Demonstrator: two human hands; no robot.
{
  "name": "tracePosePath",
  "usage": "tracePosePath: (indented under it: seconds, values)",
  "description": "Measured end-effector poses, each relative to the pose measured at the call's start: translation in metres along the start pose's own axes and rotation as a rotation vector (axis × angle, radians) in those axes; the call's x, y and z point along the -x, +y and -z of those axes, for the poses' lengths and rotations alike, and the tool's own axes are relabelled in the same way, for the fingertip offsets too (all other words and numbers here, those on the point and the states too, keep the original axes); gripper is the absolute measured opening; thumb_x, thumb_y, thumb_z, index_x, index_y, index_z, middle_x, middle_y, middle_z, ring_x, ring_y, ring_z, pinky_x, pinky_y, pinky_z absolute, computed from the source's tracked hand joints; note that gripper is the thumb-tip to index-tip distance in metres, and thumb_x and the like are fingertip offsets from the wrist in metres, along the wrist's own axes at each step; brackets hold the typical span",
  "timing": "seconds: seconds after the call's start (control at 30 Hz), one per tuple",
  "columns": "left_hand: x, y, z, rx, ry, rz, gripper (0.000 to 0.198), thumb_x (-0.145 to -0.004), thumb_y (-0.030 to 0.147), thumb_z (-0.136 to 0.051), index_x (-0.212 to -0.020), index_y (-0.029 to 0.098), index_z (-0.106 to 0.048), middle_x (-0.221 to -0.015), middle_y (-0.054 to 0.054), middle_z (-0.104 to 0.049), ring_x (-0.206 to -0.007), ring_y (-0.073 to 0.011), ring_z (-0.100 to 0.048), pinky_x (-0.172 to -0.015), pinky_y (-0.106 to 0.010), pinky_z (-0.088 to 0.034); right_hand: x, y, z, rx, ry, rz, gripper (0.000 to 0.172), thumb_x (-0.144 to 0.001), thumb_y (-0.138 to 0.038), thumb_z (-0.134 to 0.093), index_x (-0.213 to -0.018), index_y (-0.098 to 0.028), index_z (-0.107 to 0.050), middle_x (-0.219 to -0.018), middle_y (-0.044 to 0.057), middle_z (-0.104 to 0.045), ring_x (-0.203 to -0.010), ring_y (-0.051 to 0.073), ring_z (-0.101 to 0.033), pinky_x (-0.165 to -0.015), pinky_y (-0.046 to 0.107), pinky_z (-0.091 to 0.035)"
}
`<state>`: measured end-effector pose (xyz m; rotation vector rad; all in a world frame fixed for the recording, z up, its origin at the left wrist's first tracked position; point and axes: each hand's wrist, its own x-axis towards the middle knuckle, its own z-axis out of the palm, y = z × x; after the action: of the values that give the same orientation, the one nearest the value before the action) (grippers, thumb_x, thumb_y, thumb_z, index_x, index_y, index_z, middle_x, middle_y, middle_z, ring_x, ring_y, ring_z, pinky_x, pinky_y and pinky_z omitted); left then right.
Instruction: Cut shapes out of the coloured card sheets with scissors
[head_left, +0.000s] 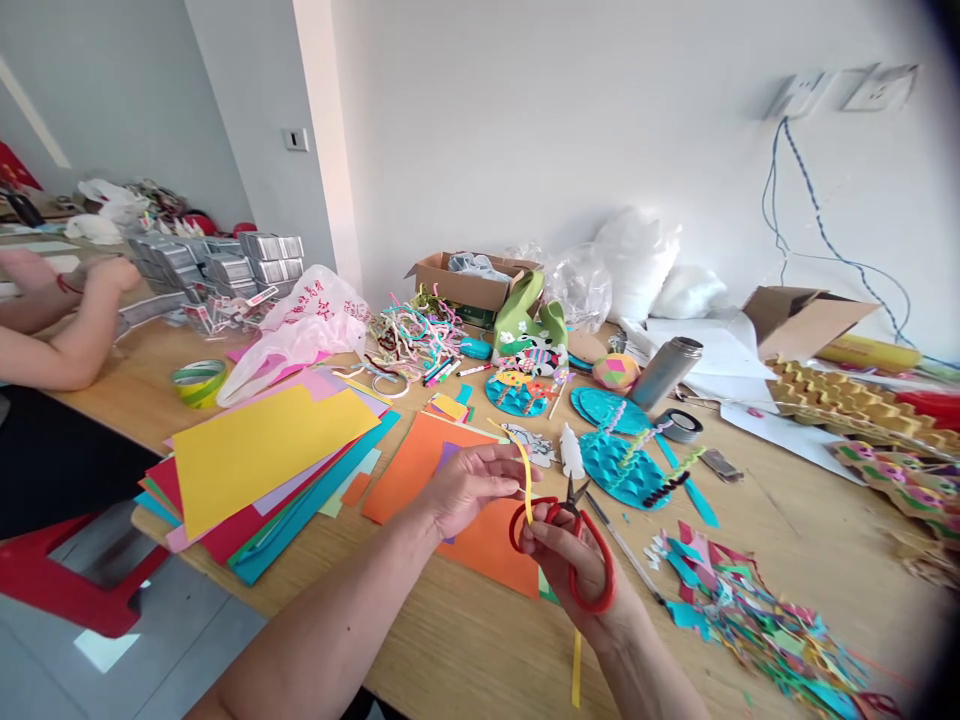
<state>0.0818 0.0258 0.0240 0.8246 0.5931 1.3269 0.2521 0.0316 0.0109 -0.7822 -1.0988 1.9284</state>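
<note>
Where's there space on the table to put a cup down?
There's bare table on the right, between the paper scraps and the long white paper. Another patch is in front of the orange paper, between the left arm and a yellow strip. It's crowded near the wall: pipe cleaners, a green bag, a brown box.

Paper stack (270, 450) left of scissors (571, 506)

One pair of red-handled metal scissors (574, 508), one silver, cylindrical metal bottle (670, 372), two open, brown cardboard boxes (806, 318), two white, rectangular wall sockets (804, 95), one white, rectangular wall switch (295, 139) and one red plastic stool (45, 585) are visible.
</note>
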Motion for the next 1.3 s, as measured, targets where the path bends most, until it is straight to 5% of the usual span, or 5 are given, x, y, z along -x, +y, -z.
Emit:
tracePosePath:
  seconds: [0.33, 0.6, 0.9, 1.07, 1.3]
  values:
    - [-0.001, 0.001, -0.004, -0.011, 0.163, 0.030, 0.029, -0.052, 0.020, -0.089, -0.075, 0.015, -0.074, -0.075, -0.005, -0.071, -0.070, -0.0142, -0.064, -0.073, -0.028, -0.046, 0.001, 0.000, -0.001, -0.016, -0.030, -0.080, 0.023, -0.072, -0.039, -0.078, -0.071, -0.018, -0.066, -0.069, 0.002, -0.063, -0.064, 0.015, -0.053, -0.065, 0.028, -0.043]
    - [-0.004, -0.004, -0.002, -0.064, 0.268, 0.008, 0.035, -0.052, 0.023, -0.090, -0.082, 0.015, -0.074, -0.067, 0.000, -0.066, -0.059, -0.0096, -0.057, -0.062, -0.025, -0.044, 0.004, 0.001, -0.001, 0.386, 0.116, 0.066, 0.035, -0.072, -0.048, -0.077, -0.077, -0.017, -0.064, -0.075, 0.003, -0.064, -0.076, 0.020, -0.058, -0.072, 0.030, -0.042]
    - [-0.005, -0.009, -0.004, -0.119, 0.302, -0.008, 0.034, -0.059, 0.039, -0.085, -0.074, 0.011, -0.072, -0.060, -0.001, -0.065, -0.054, -0.0110, -0.059, -0.061, -0.026, -0.046, 0.003, 0.005, 0.000, 0.367, 0.142, 0.080, 0.032, -0.069, -0.043, -0.080, -0.073, -0.018, -0.061, -0.067, 0.000, -0.062, -0.069, 0.017, -0.055, -0.066, 0.027, -0.040]
    - [-0.005, -0.012, -0.006, -0.115, 0.298, -0.026, 0.044, -0.063, 0.039, -0.083, -0.094, 0.011, -0.070, -0.072, -0.007, -0.072, -0.062, -0.0152, -0.065, -0.069, -0.032, -0.052, 0.000, 0.008, 0.003, 0.273, 0.191, 0.063, 0.030, -0.068, -0.041, -0.081, -0.076, -0.018, -0.063, -0.070, 0.001, -0.063, -0.071, 0.019, -0.058, -0.069, 0.029, -0.042]
    - [-0.003, -0.012, -0.010, -0.187, 0.377, -0.124, 0.081, -0.066, 0.030, -0.081, -0.138, 0.018, -0.047, -0.089, -0.004, -0.072, -0.073, -0.0175, -0.069, -0.074, -0.035, -0.055, 0.000, 0.009, 0.004, 0.242, 0.219, 0.074, 0.028, -0.068, -0.039, -0.081, -0.075, -0.018, -0.063, -0.070, 0.001, -0.062, -0.071, 0.018, -0.058, -0.068, 0.028, -0.044]
